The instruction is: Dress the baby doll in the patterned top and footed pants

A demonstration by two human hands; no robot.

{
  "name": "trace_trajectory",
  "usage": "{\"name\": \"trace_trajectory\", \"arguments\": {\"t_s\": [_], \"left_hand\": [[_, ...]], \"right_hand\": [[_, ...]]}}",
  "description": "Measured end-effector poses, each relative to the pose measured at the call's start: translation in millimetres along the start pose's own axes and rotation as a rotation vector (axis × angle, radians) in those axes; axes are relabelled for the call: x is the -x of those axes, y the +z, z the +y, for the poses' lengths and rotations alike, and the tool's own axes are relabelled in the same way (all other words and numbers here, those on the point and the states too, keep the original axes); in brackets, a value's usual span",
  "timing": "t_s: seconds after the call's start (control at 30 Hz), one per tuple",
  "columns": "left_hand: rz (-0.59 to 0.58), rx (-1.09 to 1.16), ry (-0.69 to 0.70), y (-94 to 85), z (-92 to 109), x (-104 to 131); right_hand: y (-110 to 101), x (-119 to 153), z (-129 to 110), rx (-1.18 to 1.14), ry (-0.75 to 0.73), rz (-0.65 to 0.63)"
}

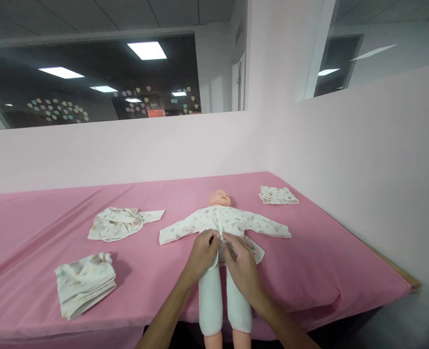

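Note:
A baby doll [220,198] lies on its back with its head toward the wall and its feet toward me. It wears a white printed baby shirt [232,219], sleeves spread out to both sides, and pale leggings [210,295]. At the shirt's front, near the doll's waist, my left hand [204,249] pinches the shirt's edge. Just beside it, my right hand [239,259] has its fingertips closed on the same front opening. The shirt's lower right flap [256,249] hangs loose past my right hand. Whatever fastening lies between the fingertips is too small to make out.
A pink sheet [145,276] covers the table. To the left lie a crumpled printed garment [118,224] and a folded printed stack [85,283]. Another folded printed cloth [278,195] lies at the back right. White walls [363,160] border the table behind and right.

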State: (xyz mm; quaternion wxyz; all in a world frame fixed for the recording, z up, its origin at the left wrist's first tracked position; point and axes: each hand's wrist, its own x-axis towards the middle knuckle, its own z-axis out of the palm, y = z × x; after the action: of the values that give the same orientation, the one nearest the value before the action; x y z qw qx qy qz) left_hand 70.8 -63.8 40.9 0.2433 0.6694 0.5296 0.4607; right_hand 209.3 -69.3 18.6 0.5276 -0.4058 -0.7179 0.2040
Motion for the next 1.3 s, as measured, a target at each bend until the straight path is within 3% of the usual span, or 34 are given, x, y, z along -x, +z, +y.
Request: {"name": "trace_trajectory", "arguments": {"t_s": [0.17,0.4,0.57,0.73,0.87,1.0,1.17,1.3], "left_hand": [[0.013,-0.007,-0.009,0.8,1.2,0.0],[0.006,0.047,-0.02,-1.6,1.2,8.9],[0.043,-0.177,0.057,-15.1,-16.6,38.3],[-0.016,-0.103,-0.099,-36.2,-38.7,65.9],[-0.068,-0.038,-0.211,-43.2,-43.9,73.4],[-0.052,-0.072,-0.243,-41.1,-38.4,75.2],[0.043,-0.092,-0.175,-34.0,-20.9,73.8],[0.031,-0.055,-0.111,-32.2,-17.2,66.1]], "right_hand": [[-0.7,-0.5,0.4,0.006,0.017,0.027],[-5.6,9.4,6.2,-0.023,0.03,-0.047],[-32.8,33.0,23.2,0.012,0.068,-0.098],[-64.1,42.9,42.3,0.032,0.151,-0.192],[-64.9,39.9,50.0,0.143,0.096,-0.174],[-57.4,35.6,41.3,0.158,0.124,-0.13],[-51.8,32.4,14.4,-0.114,0.255,-0.082],[-56.1,30.6,7.1,-0.274,0.273,-0.164]]}}
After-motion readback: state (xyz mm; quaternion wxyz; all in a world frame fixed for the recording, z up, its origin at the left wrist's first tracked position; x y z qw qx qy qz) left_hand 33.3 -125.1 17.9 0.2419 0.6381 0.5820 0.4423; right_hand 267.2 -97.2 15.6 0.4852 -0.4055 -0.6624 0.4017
